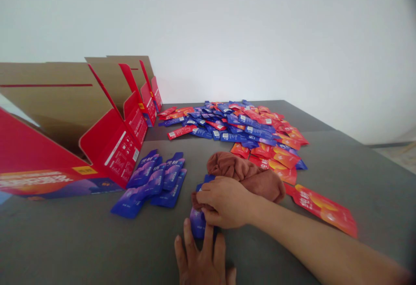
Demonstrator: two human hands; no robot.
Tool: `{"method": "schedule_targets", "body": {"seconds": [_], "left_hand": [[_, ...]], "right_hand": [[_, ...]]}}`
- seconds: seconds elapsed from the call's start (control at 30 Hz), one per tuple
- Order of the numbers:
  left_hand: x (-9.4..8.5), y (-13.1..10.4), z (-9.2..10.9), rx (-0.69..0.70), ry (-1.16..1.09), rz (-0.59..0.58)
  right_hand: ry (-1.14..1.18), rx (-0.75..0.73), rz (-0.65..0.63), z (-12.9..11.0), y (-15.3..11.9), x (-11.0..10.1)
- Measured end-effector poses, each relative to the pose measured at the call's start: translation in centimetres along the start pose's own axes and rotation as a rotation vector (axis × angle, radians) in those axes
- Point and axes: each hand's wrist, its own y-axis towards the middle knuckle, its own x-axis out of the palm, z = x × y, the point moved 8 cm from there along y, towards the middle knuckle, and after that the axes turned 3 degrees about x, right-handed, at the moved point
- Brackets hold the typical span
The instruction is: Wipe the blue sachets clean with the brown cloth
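A brown cloth [247,176] lies bunched on the grey table, with one end under the fingers of my right hand [224,202]. Those fingers are closed on the cloth and press it against a blue sachet [197,223]. Below, my left hand [203,261] has its fingers spread, the tips touching the sachet's lower end. Part of that sachet is hidden by the cloth and my hands. Left of it lies a small group of blue sachets [152,181], overlapping one another. A single red sachet [325,207] rests to the right, beyond my right forearm.
Several open red boxes [120,159] stand in a row along the left, flaps raised. A large mixed pile of blue and red sachets [234,122] covers the back middle of the table [367,168]. A white wall [260,34] rises behind.
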Motion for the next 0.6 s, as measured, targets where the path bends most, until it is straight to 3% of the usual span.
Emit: {"method": "schedule_targets", "body": {"seconds": [0.43, 0.6], "left_hand": [[-0.6, 0.3, 0.1, 0.006, 0.001, 0.015], [-0.5, 0.3, 0.0, 0.011, 0.007, 0.008]], "right_hand": [[-0.084, 0.251, 0.032, 2.5, 0.3, 0.2], [-0.064, 0.155, 0.047, 1.8, 0.3, 0.0]]}}
